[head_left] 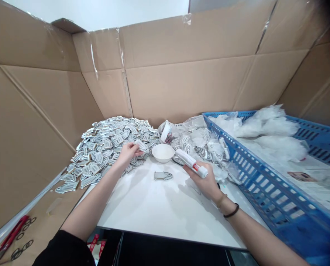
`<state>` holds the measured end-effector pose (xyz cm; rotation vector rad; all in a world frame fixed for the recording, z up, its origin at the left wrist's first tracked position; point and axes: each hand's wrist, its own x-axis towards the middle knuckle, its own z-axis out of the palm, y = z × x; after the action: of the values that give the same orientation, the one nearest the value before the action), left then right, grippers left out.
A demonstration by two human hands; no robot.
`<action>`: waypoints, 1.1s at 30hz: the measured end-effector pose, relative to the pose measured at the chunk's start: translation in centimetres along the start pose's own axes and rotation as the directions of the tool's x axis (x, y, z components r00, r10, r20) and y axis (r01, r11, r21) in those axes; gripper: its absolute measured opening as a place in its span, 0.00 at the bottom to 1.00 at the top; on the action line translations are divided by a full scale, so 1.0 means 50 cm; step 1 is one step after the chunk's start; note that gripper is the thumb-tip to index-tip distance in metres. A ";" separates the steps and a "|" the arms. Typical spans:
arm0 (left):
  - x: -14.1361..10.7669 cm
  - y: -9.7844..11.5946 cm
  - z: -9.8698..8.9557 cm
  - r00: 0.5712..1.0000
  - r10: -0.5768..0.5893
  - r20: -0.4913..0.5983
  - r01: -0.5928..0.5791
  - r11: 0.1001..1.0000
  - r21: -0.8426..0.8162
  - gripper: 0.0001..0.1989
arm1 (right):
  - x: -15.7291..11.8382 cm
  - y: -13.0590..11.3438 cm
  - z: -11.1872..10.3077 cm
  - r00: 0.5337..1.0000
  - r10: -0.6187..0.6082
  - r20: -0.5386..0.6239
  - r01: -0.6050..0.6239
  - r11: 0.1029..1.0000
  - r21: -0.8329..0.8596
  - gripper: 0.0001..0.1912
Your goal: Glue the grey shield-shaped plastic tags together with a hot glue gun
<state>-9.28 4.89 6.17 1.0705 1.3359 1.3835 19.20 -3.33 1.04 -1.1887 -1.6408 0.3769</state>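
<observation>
My left hand (128, 152) pinches a small grey-white flat piece (141, 145) at the front edge of a large pile of similar pieces (106, 142). In my right hand (205, 181) is a white tube-like device (191, 163) with a red part, its far end pointing up and left. Between the hands stands a white bowl (163, 152). One single grey piece (163, 176) lies flat on the white table (165, 212), just in front of the bowl.
Bagged pieces (200, 142) are heaped behind my right hand. A blue crate (264, 177) with clear plastic bags (275, 127) stands at the right. Red-handled scissors (12, 234) and black rings (22, 249) lie at the lower left. Cardboard walls (189, 85) enclose the table.
</observation>
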 end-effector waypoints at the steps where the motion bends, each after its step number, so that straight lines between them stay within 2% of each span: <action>1: 0.015 0.006 -0.016 0.997 0.015 -0.071 -0.013 1.000 0.022 0.08 | 0.000 -0.004 -0.001 1.000 -0.013 0.003 0.013 1.000 -0.007 0.23; 4: 0.050 0.015 -0.061 0.978 0.028 -0.209 -0.015 0.998 0.064 0.08 | 0.002 -0.006 -0.003 1.000 -0.022 0.003 0.022 1.000 -0.018 0.23; 9: 0.085 0.012 -0.105 0.958 -0.003 -0.288 0.034 0.994 0.106 0.08 | 0.003 0.004 -0.001 1.000 -0.018 -0.018 0.017 1.000 -0.026 0.23; 18: 0.087 0.028 -0.154 0.958 -0.017 -0.285 0.078 0.975 0.207 0.13 | 0.003 -0.004 -0.002 0.999 0.033 -0.013 -0.034 0.999 -0.034 0.22; 25: 0.091 0.048 -0.208 0.959 -0.068 -0.275 0.136 0.962 0.238 0.11 | 0.001 -0.002 -0.002 0.999 0.051 -0.013 -0.051 0.998 -0.030 0.23; 29: 0.099 0.049 -0.238 0.944 -0.049 -0.326 0.171 0.919 0.357 0.09 | 0.002 0.002 0.000 0.999 0.045 -0.006 -0.045 0.998 -0.045 0.22; 33: 0.094 0.054 -0.250 0.942 0.016 -0.337 0.181 0.818 0.546 0.07 | 0.003 0.006 0.002 0.999 0.039 -0.009 -0.039 0.997 -0.059 0.23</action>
<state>-22.57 6.79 8.38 1.1714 2.1147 1.1452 19.27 -3.04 0.85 -1.2665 -1.6339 0.3500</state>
